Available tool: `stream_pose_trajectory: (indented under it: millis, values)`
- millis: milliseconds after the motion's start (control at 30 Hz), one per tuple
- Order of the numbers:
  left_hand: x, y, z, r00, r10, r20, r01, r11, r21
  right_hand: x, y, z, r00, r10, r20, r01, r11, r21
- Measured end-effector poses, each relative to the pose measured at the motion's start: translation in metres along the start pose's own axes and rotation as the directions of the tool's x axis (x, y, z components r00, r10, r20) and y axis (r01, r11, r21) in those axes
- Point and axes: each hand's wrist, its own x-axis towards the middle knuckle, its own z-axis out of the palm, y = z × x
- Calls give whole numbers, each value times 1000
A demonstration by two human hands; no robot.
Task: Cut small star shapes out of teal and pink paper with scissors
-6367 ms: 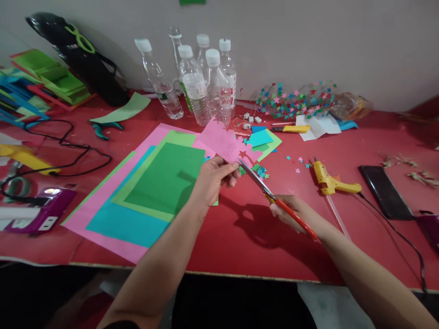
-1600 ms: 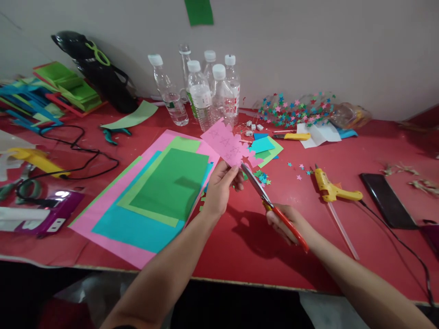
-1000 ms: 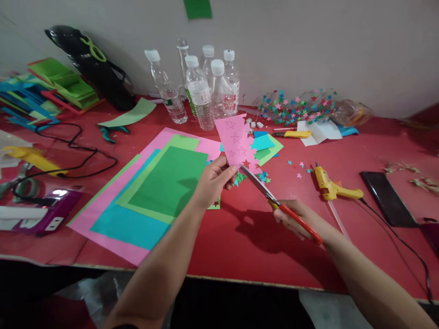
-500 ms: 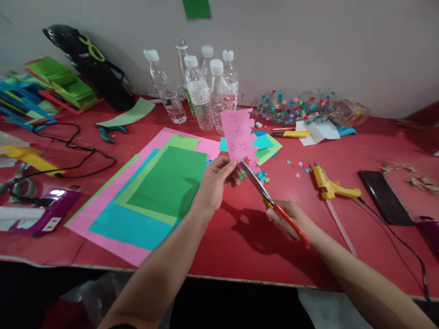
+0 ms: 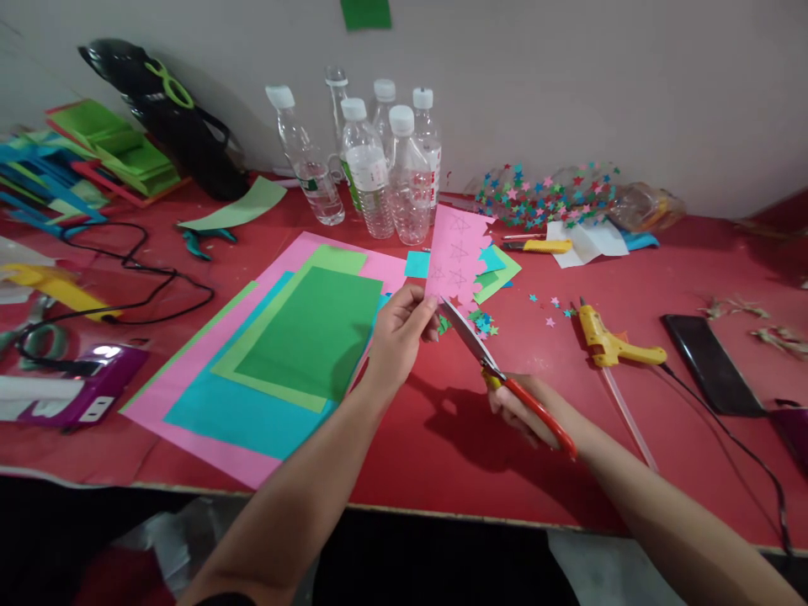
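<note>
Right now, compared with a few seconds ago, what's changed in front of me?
The pink paper has turned clockwise in your left hand: its far end swung from the left toward the right, uncovering a small blue piece. Nothing was newly grasped or let go; your right hand still holds the scissors. The bottles, glue gun and phone stayed put.

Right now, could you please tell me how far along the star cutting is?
Loose stars on the table look already cut. The left hand holds the pink paper, one side jagged; the right hand has scissors at it. Drawn stars there look uncut.
</note>
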Motion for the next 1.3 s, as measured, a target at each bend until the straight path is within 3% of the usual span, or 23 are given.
stream_pose_trajectory:
  millis: [400,1300]
  values:
    - [-1,4,0,998,-30,46,29,999,39,1,3,-2,1000,-27,-6,27,999,-19]
    - [2,10,-3,997,-47,55,43,996,77,1,-7,-4,991,127,-33,-129,990,-54]
